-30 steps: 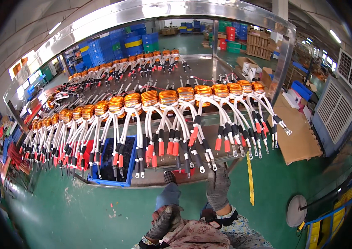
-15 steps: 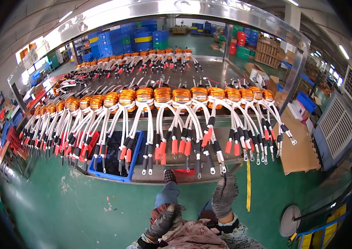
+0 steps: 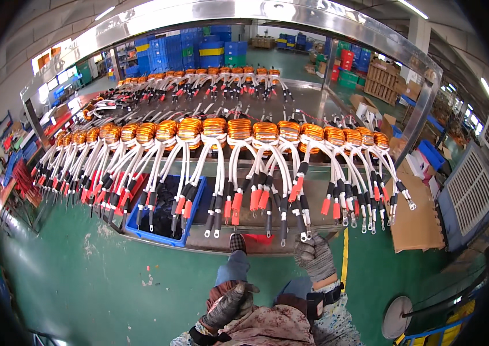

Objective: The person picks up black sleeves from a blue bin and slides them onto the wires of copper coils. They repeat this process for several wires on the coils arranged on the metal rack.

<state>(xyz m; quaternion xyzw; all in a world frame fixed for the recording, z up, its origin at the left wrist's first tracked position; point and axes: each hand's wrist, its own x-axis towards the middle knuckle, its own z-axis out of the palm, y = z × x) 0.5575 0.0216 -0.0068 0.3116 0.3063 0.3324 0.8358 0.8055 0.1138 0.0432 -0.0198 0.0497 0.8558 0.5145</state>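
Note:
A row of copper-wound toroid coils (image 3: 240, 131) lies along the front of a metal rack, their white-sleeved leads hanging over the edge. Black and red sleeves cover the lead ends, and many carry bare ring lugs. My right hand (image 3: 316, 258), in a grey glove, is closed with its fingertips at a cable lug (image 3: 303, 235) at the end of one black-sleeved lead. Close to my body, my gloved left hand (image 3: 226, 307) has curled fingers and its thumb stretched to the right; what it holds, if anything, is hidden.
Under the leads, a blue bin (image 3: 183, 237) with dark pieces sits on the lower shelf (image 3: 244, 245). A second row of coils (image 3: 213, 71) lies farther back. Cardboard (image 3: 416, 219) and a grey louvred unit (image 3: 470, 193) stand at right, with a round-ended stand (image 3: 397, 317) nearer.
My right hand has turned, and its fingers have curled in at the lug. The left hand has stayed almost in place. The whole view has shifted slightly, so the rack appears farther right.

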